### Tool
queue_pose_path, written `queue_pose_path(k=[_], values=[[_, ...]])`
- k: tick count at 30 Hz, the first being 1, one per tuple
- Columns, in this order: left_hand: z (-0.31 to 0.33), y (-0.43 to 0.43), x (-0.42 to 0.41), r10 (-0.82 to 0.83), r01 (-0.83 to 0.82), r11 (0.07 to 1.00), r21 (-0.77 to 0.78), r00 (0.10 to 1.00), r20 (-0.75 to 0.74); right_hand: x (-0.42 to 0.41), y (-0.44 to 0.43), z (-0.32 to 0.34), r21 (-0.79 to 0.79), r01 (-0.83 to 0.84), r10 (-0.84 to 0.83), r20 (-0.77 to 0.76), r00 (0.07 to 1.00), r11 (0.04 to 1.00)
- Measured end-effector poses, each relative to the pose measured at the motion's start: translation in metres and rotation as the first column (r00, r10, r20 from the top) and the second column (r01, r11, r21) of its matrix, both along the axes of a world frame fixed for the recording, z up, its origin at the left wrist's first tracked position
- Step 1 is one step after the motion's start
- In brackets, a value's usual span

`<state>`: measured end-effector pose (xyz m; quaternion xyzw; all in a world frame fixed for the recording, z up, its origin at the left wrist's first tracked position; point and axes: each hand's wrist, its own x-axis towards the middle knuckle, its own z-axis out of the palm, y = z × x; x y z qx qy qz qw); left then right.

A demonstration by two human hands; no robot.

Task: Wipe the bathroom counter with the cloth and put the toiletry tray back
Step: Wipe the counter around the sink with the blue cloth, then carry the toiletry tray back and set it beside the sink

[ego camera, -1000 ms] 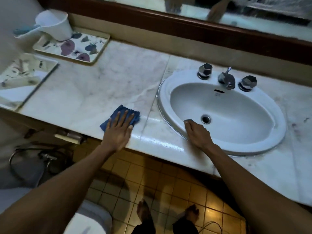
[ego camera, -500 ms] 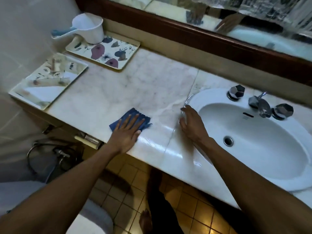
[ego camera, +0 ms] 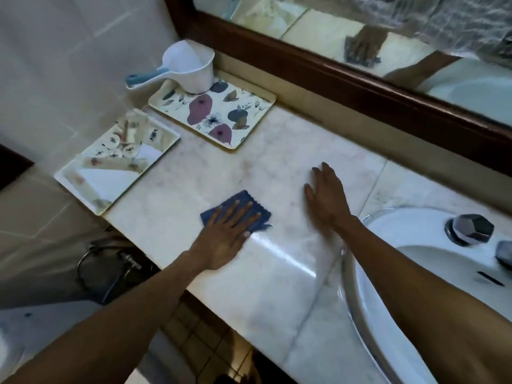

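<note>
A blue cloth (ego camera: 245, 197) lies flat on the white marble counter (ego camera: 277, 162), near its front edge. My left hand (ego camera: 227, 234) presses down on the cloth with fingers spread over it. To the right of the cloth, my right hand (ego camera: 328, 198) rests flat and open on the bare marble, holding nothing. A floral tray (ego camera: 249, 106) sits at the back left corner with a white water scoop (ego camera: 191, 70) standing on its far end. A second tray (ego camera: 148, 168) holding small toiletries lies at the counter's left end, overhanging the edge slightly.
A white sink (ego camera: 357, 286) with a faceted tap knob (ego camera: 471, 228) fills the right side. A wood-framed mirror (ego camera: 360, 37) runs along the back wall. Below the counter are a tiled floor, a hose and a toilet.
My right hand left the sink rim and now lies on the counter left of the sink. My left hand slid the cloth leftward along the counter. The view swung left.
</note>
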<state>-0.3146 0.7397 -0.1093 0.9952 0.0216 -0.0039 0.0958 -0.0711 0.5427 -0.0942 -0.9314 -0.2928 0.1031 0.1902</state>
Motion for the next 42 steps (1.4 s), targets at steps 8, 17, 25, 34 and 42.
queue_pose_path(k=[8,17,25,34,42], values=[[-0.002,-0.008,0.126,0.491,-0.492,0.867,-0.077,0.871,-0.039,-0.006,0.013,-0.021,-0.009,0.090,-0.088,0.146,0.985,0.996],[-0.009,-0.017,0.123,0.101,-0.102,0.995,0.016,0.993,0.065,-0.004,0.014,-0.023,0.012,0.129,-0.129,0.171,0.977,0.992],[0.002,-0.004,0.193,0.239,-0.254,0.961,-0.110,0.962,-0.129,-0.003,0.013,-0.021,0.024,0.123,-0.125,0.182,0.975,0.992],[0.094,0.081,0.083,0.480,-0.428,0.723,-0.542,0.876,-0.051,-0.020,0.066,0.036,0.320,0.156,-0.191,0.082,0.978,0.935],[0.103,0.217,-0.042,0.785,-0.706,0.555,-0.440,0.619,-0.001,-0.076,0.249,0.080,0.346,-0.204,0.189,0.079,0.979,0.916]])
